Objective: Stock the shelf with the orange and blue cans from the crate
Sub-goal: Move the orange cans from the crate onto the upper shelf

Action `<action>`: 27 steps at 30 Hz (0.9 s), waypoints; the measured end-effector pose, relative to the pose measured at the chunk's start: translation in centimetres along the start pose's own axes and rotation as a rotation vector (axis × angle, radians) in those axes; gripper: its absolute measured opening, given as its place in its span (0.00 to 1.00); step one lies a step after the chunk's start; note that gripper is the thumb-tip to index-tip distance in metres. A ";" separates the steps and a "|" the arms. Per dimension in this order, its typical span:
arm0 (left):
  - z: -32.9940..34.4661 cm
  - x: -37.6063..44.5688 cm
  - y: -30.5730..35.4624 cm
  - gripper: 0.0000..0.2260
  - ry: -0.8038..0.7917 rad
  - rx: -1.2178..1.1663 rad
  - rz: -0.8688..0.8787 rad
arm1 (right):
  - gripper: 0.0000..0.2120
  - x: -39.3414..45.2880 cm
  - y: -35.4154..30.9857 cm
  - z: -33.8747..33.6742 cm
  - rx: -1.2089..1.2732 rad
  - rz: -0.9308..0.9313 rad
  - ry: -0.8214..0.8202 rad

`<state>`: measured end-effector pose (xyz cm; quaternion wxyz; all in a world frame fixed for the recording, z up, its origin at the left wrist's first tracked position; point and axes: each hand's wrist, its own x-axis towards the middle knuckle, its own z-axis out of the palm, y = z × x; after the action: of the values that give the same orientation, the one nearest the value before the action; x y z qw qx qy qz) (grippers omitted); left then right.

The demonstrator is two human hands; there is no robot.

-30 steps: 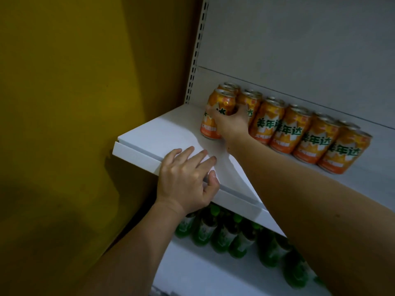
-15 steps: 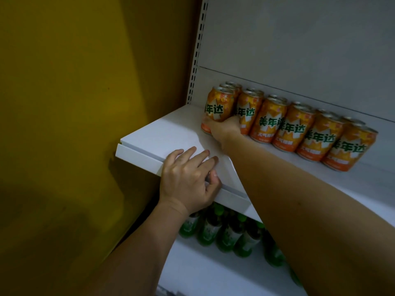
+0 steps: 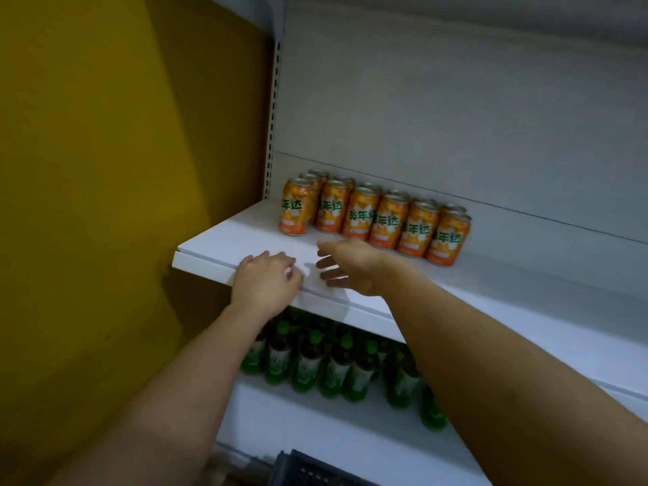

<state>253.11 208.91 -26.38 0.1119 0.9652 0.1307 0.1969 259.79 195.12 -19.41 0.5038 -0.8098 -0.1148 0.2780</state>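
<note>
Neither hand holds a can: the left hand [image 3: 264, 287] lies palm down over the front edge of the shelf [image 3: 224, 240], near its left front corner, fingers nearly straight and resting on the white board, while the right hand [image 3: 350, 264] hovers just beside it with fingers spread and loose, gripping nothing. Further right and toward the back edge, the orange cans [image 3: 375, 219] stand upright in rows, touching one another, starting close to the shelf's back left corner and running rightward along it; the nearest can is apart from the right hand. Under the shelf, green bottles [image 3: 336, 366] stand on a lower board. At the bottom edge, a dark crate [image 3: 315, 470] shows partly.
</note>
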 end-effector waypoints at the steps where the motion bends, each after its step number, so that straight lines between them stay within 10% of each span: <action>1: -0.7 -0.2 0.7 0.20 -0.060 0.005 -0.040 | 0.22 -1.5 0.6 -0.3 0.002 -0.005 -0.002; 15: -1.7 -12.6 7.4 0.18 -0.257 -0.682 -0.333 | 0.14 -13.9 13.3 1.1 -0.614 -0.180 0.184; 27: 6.7 -22.5 9.4 0.13 -0.462 -0.687 -0.485 | 0.14 -16.5 25.3 4.8 -0.454 -0.034 0.182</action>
<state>237.85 192.28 -37.79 0.4931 0.8326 0.2510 -0.0227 241.20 179.22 -37.81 0.3219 -0.9219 -0.1419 0.1625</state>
